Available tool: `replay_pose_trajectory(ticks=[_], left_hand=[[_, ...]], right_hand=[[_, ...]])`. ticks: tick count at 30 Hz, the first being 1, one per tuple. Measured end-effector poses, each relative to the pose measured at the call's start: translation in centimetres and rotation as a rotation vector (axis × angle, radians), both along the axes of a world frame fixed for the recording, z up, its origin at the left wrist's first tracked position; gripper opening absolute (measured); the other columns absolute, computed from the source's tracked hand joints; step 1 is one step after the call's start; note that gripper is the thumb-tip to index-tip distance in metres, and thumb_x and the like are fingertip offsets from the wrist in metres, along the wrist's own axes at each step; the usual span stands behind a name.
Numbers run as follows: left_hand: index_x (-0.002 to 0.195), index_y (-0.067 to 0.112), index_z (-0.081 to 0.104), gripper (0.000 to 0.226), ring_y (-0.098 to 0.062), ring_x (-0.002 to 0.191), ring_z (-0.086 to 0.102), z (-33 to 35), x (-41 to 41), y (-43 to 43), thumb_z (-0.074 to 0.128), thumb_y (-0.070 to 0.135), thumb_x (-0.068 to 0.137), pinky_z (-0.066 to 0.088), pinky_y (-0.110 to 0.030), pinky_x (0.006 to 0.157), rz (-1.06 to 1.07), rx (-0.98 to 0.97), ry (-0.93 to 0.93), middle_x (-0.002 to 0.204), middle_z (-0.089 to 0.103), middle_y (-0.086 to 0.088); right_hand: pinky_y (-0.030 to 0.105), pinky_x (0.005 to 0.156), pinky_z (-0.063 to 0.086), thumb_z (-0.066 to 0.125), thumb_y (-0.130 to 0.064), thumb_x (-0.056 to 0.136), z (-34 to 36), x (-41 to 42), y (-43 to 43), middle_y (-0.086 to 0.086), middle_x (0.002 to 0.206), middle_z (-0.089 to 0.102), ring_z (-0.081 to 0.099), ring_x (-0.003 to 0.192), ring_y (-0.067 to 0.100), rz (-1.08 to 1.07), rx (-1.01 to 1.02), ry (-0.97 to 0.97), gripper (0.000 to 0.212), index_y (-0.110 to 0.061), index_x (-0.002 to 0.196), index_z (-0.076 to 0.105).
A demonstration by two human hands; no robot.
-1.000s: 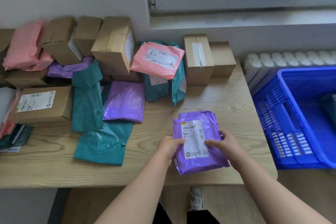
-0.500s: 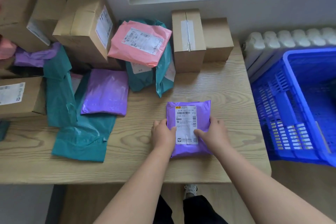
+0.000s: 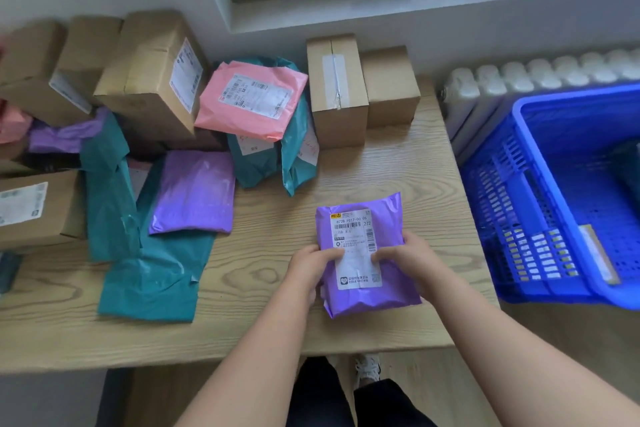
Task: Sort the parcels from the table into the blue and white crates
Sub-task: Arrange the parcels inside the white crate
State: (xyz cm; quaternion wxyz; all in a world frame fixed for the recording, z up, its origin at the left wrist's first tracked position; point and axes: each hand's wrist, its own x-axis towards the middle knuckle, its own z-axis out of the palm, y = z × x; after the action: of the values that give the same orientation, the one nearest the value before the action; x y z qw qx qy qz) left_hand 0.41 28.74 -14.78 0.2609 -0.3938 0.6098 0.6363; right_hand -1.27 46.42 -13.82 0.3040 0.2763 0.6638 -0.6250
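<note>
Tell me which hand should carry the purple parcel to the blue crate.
Right, probably. Both hands grip the purple parcel, but the right hand holds the side nearer the blue crate right of the table; the left hand would reach across.

Light wood-grain table (image 3: 398,170). Back R: taped cardboard box (image 3: 337,94) w/ a plain shorter box (image 3: 389,87) touching its R side; just L of them two teal mailers (image 3: 298,156) stand on the tabletop. Front L: big teal mailer (image 3: 156,274) lies flat w/ a purple mailer (image 3: 195,191) overlapping its far edge, and a labelled cardboard box (image 3: 34,208) sits at the L edge of view.
</note>
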Motion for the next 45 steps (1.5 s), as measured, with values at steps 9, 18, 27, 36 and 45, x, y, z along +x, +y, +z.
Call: replay_pose_trajectory(ticks=[9,18,27,36,45], left_hand=[[0.120,0.000,0.062,0.033,-0.030,0.088,0.073,3.2,-3.1,6.8,0.063,-0.006,0.088,0.061,-0.043,0.076,-0.322,0.279,0.115,0.103,0.075,-0.015],[0.112,0.005,0.061,0.030,-0.033,0.091,0.072,5.8,-1.8,22.5,0.070,-0.002,0.084,0.059,-0.048,0.081,-0.593,0.324,0.169,0.104,0.075,-0.014],[0.109,0.005,0.067,0.028,-0.037,0.097,0.071,7.8,2.8,45.9,0.069,-0.005,0.083,0.056,-0.054,0.090,-0.829,0.364,0.217,0.103,0.075,-0.016],[0.110,0.005,0.069,0.023,-0.028,0.080,0.074,9.5,6.2,63.3,0.069,0.004,0.088,0.058,-0.030,0.058,-0.886,0.362,0.202,0.099,0.076,-0.014],[0.103,0.006,0.073,0.025,-0.034,0.092,0.073,8.6,0.5,80.5,0.074,0.006,0.078,0.054,-0.038,0.075,-0.986,0.312,0.259,0.097,0.077,-0.013]], right_hand=[[0.037,0.072,0.060,0.062,0.016,0.080,3.8,3.9,6.8,0.014,0.104,0.075,0.074,0.091,0.030,-0.391,-0.119,0.167,0.041,-0.004,0.116,0.064],[0.036,0.078,0.059,0.076,-0.005,0.081,6.4,12.6,19.7,0.012,0.105,0.076,0.074,0.093,0.029,-0.737,-0.088,0.252,0.039,-0.004,0.118,0.063],[0.038,0.080,0.059,0.072,0.000,0.084,8.5,20.1,39.6,0.009,0.101,0.077,0.074,0.091,0.028,-0.958,0.020,0.337,0.031,-0.006,0.114,0.065],[0.023,0.056,0.056,0.074,0.001,0.082,10.1,23.4,57.3,0.009,0.099,0.076,0.074,0.077,0.020,-0.999,0.091,0.346,0.029,-0.008,0.108,0.065],[0.031,0.067,0.058,0.074,-0.003,0.084,8.4,19.1,73.3,0.008,0.099,0.077,0.075,0.086,0.025,-1.061,0.086,0.309,0.031,-0.007,0.112,0.065]])
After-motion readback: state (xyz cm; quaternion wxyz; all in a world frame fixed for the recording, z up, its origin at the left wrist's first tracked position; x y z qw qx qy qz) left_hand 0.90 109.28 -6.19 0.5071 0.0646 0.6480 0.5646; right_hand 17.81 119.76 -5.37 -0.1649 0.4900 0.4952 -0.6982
